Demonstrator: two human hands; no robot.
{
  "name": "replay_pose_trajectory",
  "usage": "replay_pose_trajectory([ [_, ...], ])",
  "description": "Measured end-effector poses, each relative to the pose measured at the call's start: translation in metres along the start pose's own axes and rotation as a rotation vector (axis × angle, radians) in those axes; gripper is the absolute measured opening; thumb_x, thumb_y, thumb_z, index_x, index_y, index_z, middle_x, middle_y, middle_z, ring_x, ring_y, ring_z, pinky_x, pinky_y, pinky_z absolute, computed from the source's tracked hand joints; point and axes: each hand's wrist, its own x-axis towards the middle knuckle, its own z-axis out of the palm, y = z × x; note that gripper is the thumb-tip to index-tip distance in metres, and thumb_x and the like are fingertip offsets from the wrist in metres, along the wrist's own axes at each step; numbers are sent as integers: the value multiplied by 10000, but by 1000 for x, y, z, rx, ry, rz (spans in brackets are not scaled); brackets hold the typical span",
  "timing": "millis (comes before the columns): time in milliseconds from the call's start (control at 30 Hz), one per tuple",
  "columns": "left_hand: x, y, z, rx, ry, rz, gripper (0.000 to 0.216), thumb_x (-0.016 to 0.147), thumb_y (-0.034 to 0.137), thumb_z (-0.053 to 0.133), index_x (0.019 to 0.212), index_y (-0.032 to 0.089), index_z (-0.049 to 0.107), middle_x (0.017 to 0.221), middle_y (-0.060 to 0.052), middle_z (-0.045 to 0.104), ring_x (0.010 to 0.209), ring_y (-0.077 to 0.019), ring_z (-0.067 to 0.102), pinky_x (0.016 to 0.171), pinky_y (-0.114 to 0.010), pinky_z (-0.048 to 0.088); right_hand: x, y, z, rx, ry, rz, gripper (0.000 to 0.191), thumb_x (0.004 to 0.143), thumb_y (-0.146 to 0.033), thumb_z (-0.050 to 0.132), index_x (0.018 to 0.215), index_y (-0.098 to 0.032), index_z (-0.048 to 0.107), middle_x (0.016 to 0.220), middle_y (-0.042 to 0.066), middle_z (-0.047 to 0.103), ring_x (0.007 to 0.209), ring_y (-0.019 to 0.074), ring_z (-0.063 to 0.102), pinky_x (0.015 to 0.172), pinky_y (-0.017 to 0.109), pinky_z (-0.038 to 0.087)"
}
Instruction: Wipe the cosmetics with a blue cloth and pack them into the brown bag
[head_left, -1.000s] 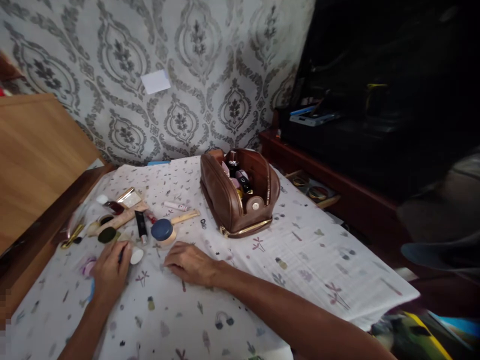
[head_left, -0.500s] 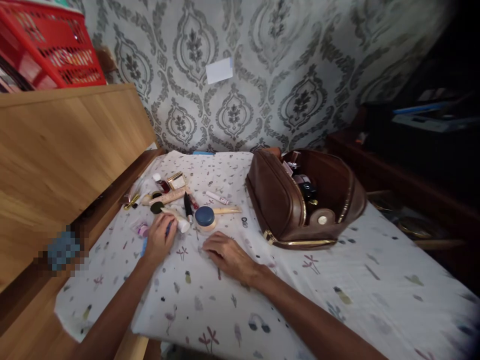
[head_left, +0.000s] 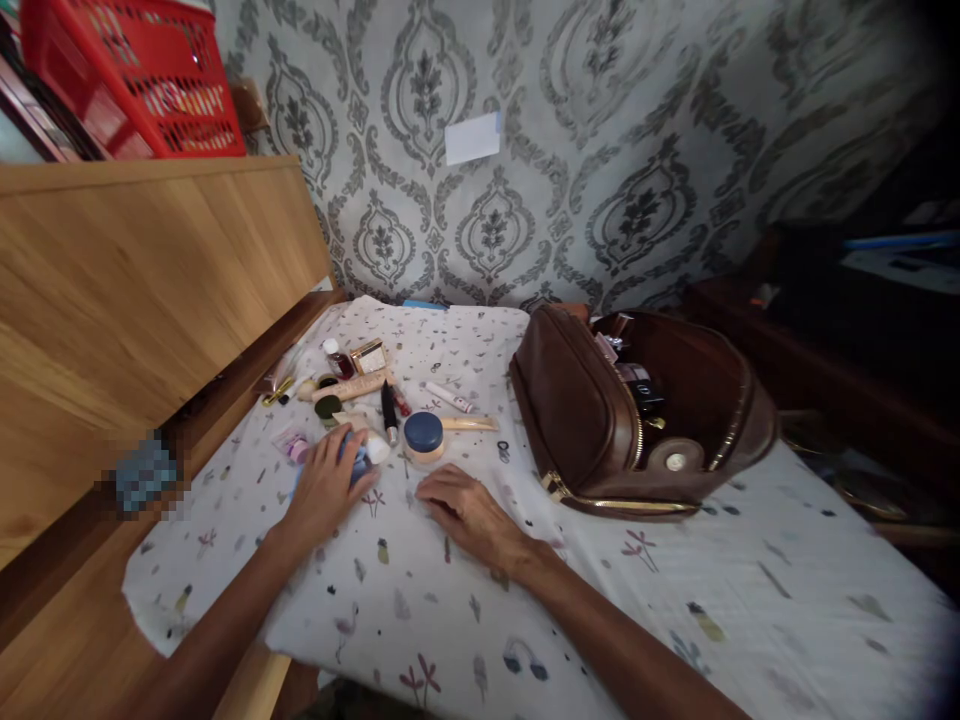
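My left hand [head_left: 322,487] is closed around a small blue item [head_left: 360,464] whose kind I cannot make out. Beside its fingertips lies a white-capped tube [head_left: 377,449]. My right hand [head_left: 466,512] rests on the cloth with its fingers curled together, and nothing shows in them. Just beyond it stands a round jar with a dark blue lid [head_left: 424,432]. A black pen-like stick [head_left: 389,412], a white marker-like tube [head_left: 449,397], a peach tube [head_left: 363,384] and a red bottle with a white cap [head_left: 339,361] lie close by.
An open brown leather bag [head_left: 574,400] with cosmetics inside stands at the right. The patterned cloth [head_left: 405,620] covers the table. A wooden panel [head_left: 165,260] rises at the left, with a red basket [head_left: 142,80] above it. A hair tie [head_left: 503,453] lies near the bag.
The view has shifted, so the scene sits slightly further right. My left hand has moved onto the blue item and more of it shows. My right hand stays by the jar.
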Motion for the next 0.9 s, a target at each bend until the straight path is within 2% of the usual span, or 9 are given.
replay_pose_trajectory([
  [100, -13, -2, 0, 30, 3, -12, 513, 1006, 434, 459, 1456, 192, 422, 1395, -182, 523, 1217, -340, 547, 986, -506, 488, 0, 3, 2, 21, 20, -12, 177, 949, -104, 543, 959, -178, 704, 978, 85, 741, 945, 209, 651, 887, 354, 547],
  [200, -19, -5, -3, 6, -7, -50, 417, 1022, 323, 390, 1406, 193, 488, 1218, -149, 604, 1037, -294, 616, 863, -430, 535, 0, 3, 1, 40, 24, 3, 186, 949, -107, 536, 954, -178, 708, 977, 87, 743, 950, 207, 654, 888, 353, 547],
  [267, -17, -8, -7, -25, -25, -83, 384, 1015, 256, 355, 1349, 204, 537, 1103, -110, 625, 933, -261, 636, 770, -370, 540, 1, 1, -1, 48, 16, 23, 185, 948, -110, 538, 951, -180, 709, 973, 83, 744, 957, 207, 652, 891, 352, 542],
  [333, -6, -12, -14, -51, -9, -111, 373, 1005, 244, 350, 1313, 210, 557, 1086, -91, 627, 898, -246, 645, 735, -344, 533, 1, -1, -2, 53, 4, 44, 188, 954, -118, 535, 941, -186, 710, 957, 73, 745, 954, 202, 649, 895, 349, 537],
  [433, 26, -20, -24, -74, 65, -125, 368, 995, 282, 367, 1293, 201, 566, 1159, -102, 626, 932, -252, 651, 763, -350, 532, 1, -3, -4, 47, -9, 57, 191, 946, -104, 538, 926, -186, 710, 940, 64, 748, 947, 198, 646, 895, 340, 529],
  [600, 105, -35, -29, -8, 102, -150, 395, 977, 292, 379, 1290, 159, 581, 1161, -137, 639, 1028, -294, 634, 841, -381, 522, 0, -3, -4, 15, -29, 67, 172, 926, -82, 565, 940, -169, 712, 964, 68, 754, 979, 198, 651, 925, 326, 516],
  [700, 145, -40, -21, 65, 45, -196, 411, 977, 278, 371, 1307, 136, 570, 1223, -171, 622, 1125, -323, 612, 889, -403, 513, 1, -4, -4, -20, -62, 69, 163, 942, -107, 561, 966, -159, 714, 966, 74, 757, 990, 194, 660, 958, 326, 509],
  [800, 172, -44, -8, 94, -3, -185, 399, 966, 293, 401, 1292, 124, 558, 1317, -215, 572, 1216, -369, 572, 898, -443, 513, 2, -4, -4, -60, -92, 48, 156, 948, -112, 564, 976, -147, 712, 960, 76, 764, 964, 178, 676, 989, 319, 497],
  [900, 186, -50, 7, 12, -20, -146, 333, 944, 282, 420, 1169, 102, 586, 1253, -251, 592, 1140, -392, 603, 838, -480, 524, 2, -4, -6, -100, -105, 39, 152, 938, -97, 574, 980, -136, 715, 966, 77, 767, 956, 169, 687, 991, 291, 494],
])
